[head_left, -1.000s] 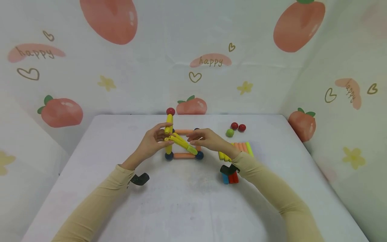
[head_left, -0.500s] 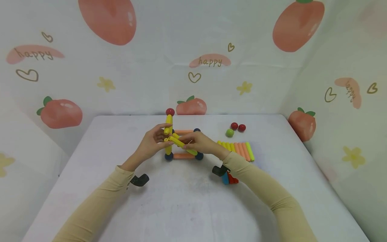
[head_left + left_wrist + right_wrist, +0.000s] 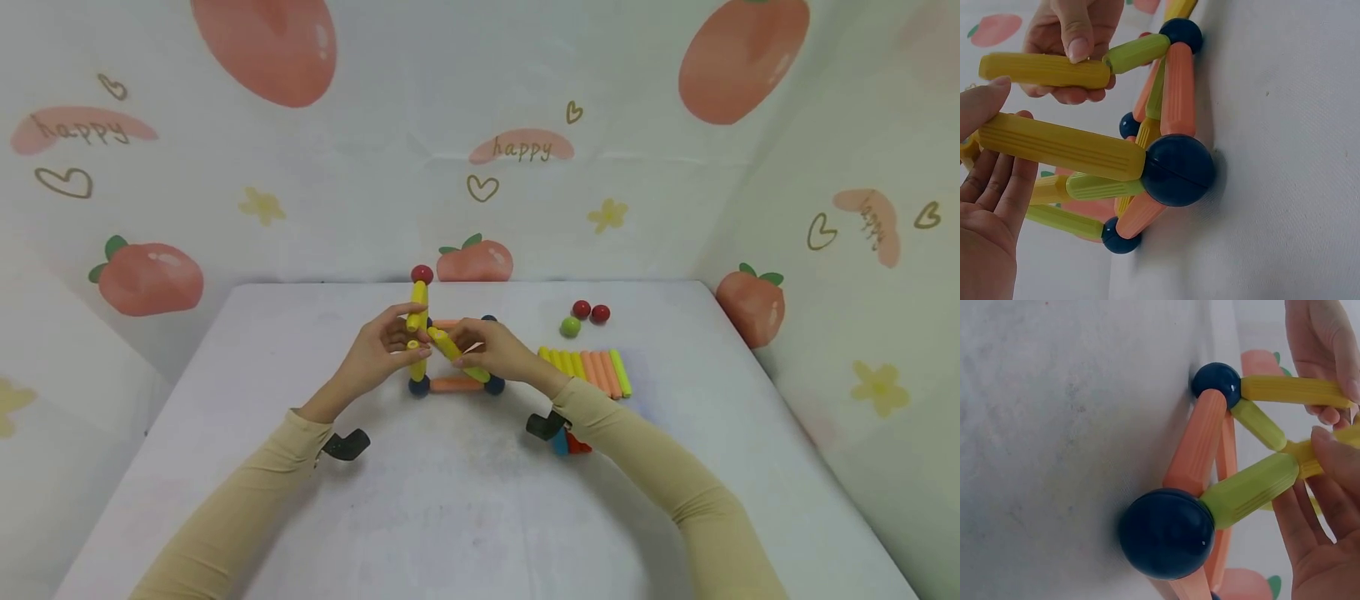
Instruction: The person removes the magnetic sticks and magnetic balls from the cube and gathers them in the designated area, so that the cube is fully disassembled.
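A frame of magnetic rods and balls stands on the table. My left hand (image 3: 378, 346) holds the upper end of a yellow magnetic rod (image 3: 1063, 145) between thumb and fingers; the rod's other end meets a dark blue ball (image 3: 1180, 170). My right hand (image 3: 502, 350) pinches a second yellow rod (image 3: 1310, 459). That rod joins a lime green rod (image 3: 1250, 490), which rises at a slant from the front-right dark blue ball (image 3: 1166, 534). A red ball (image 3: 422, 274) tops the yellow rods behind my left hand. Orange rods (image 3: 457, 384) link the blue balls at the base.
Right of the frame lies a row of yellow, orange and green rods (image 3: 600, 373). Two red balls (image 3: 581, 309) and a green ball (image 3: 571, 327) sit behind it. Blue and red rods (image 3: 576, 442) lie partly hidden under the right wrist's black camera mount (image 3: 546, 426).
My right hand has moved left and taken hold of the slanting yellow rod. The rod's upper end has since swung up and right, away from my left fingertips. My left hand stays put.
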Available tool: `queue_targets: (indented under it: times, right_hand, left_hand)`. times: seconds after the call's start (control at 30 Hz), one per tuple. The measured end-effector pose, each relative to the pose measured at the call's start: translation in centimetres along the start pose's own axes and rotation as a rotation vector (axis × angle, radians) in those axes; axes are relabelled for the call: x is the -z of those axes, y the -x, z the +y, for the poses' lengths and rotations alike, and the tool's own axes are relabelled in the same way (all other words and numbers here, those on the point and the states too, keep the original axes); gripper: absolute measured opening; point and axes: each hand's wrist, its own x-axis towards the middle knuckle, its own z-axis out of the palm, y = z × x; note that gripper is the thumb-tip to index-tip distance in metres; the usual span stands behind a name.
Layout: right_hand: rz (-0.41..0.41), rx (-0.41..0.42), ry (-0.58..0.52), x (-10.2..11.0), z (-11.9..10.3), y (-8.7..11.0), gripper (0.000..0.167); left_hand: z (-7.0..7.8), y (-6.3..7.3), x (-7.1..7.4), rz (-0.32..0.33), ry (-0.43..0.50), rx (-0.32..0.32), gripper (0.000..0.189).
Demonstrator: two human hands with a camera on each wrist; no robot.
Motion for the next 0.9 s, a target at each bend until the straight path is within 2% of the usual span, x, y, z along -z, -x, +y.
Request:
queue_targets:
  times: [0.23, 0.43, 0.53, 0.77, 0.9]
  right_hand:
    - [0.083, -0.028, -0.07, 0.1, -0.1, 0.4, 0.036]
    - [0.115, 0.037, -0.066, 1.1, -0.4, 1.0, 0.071]
    - [0.109, 0.05, -0.03, 1.9, -0.5, 1.4, 0.08]
    - [0.178, 0.007, -0.017, 4.1, 0.6, 2.6, 0.072]
    - [0.177, -0.027, -0.013, 5.5, 1.9, 3.7, 0.065]
  left_hand:
    - [0.2, 0.0, 0.0, -0.001, -0.001, 0.01, 0.067]
    - [0.3, 0.0, -0.1, -0.004, -0.012, 0.01, 0.067]
    - [0.2, 0.0, -0.1, -0.004, -0.012, 0.006, 0.067]
    - [0.0, -0.1, 0.0, -0.003, 0.004, -0.014, 0.066]
    - [0.0, -0.1, 0.0, -0.002, 0.004, -0.024, 0.065]
